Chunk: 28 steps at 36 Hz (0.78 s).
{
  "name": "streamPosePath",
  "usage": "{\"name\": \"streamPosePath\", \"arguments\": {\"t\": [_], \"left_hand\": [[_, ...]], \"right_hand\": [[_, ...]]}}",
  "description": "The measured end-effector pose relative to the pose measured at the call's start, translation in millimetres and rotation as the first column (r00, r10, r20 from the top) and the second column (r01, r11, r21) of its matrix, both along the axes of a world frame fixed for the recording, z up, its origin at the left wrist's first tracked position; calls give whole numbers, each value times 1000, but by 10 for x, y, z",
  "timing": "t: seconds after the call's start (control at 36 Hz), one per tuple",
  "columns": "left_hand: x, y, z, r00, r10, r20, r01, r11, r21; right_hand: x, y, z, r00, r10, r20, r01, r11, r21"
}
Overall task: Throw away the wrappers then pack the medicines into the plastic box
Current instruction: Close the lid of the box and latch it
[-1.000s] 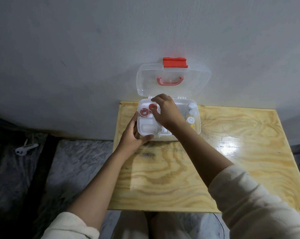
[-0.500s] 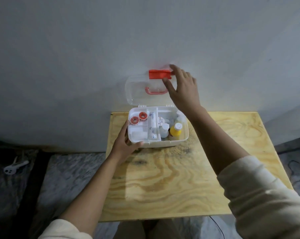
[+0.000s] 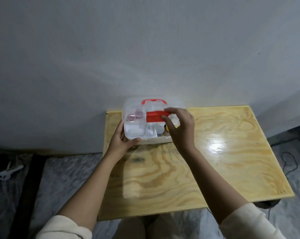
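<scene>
A clear plastic box [image 3: 134,133] stands at the far left of the wooden table [image 3: 223,152], against the wall. Its transparent lid [image 3: 133,107], with a red handle [image 3: 154,101] and a red latch [image 3: 154,116], is tilted most of the way down over the base. Through the lid I see two red tape rolls [image 3: 133,115], white bottles [image 3: 151,131] and a bit of a yellow bottle. My right hand [image 3: 179,125] pinches the latch and lid's front edge. My left hand [image 3: 121,141] grips the box's near left corner.
The wall rises right behind the box. A white object [image 3: 7,173] lies on the marbled floor at the left. A dark cable [image 3: 290,163] runs on the floor to the right of the table. My knees show below the table's near edge.
My right hand went from the box's compartments up to the raised lid and has swung it down over the box. The left hand stayed on the box's corner.
</scene>
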<state>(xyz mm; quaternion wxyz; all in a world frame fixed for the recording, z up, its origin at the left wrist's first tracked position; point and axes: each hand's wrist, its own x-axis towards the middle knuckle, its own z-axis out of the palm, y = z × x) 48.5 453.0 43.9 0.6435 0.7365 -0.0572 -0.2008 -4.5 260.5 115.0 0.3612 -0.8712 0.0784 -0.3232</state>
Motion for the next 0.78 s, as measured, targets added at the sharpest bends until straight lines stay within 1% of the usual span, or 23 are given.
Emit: {"name": "streamPosePath", "arguments": {"t": [0.06, 0.14, 0.22, 0.31, 0.42, 0.47, 0.61, 0.72, 0.78], "left_hand": [[34, -9, 19, 1000, 7, -10, -7, 1000, -14], [99, -28, 70, 1000, 24, -5, -25, 998, -58], [129, -19, 81, 999, 39, 14, -38, 998, -46], [147, -31, 80, 999, 34, 35, -33, 999, -35], [117, -14, 85, 998, -31, 52, 33, 999, -32], [47, -2, -26, 996, -87, 4, 87, 996, -28], [-14, -23, -14, 996, -89, -24, 88, 995, -35], [-40, -50, -14, 999, -42, -1, 42, 998, 42], [-20, -46, -7, 1000, -21, 11, 20, 996, 82]], "right_hand": [[-105, -12, -89, 999, 49, -11, -50, 999, -15], [-190, -55, -196, 990, 113, -82, -118, 991, -65], [-256, -85, -291, 983, 129, -130, -143, 984, -107], [-264, -106, -335, 984, 106, -141, -124, 985, -122], [-297, -109, -364, 982, 105, -157, -134, 972, -190], [-395, -109, -504, 972, 127, -196, -169, 962, -214], [-467, -131, -569, 959, 172, -227, -228, 941, -251], [-410, -141, -543, 958, 162, -239, -222, 942, -253], [-347, -157, -510, 950, 144, -278, -216, 944, -250]]}}
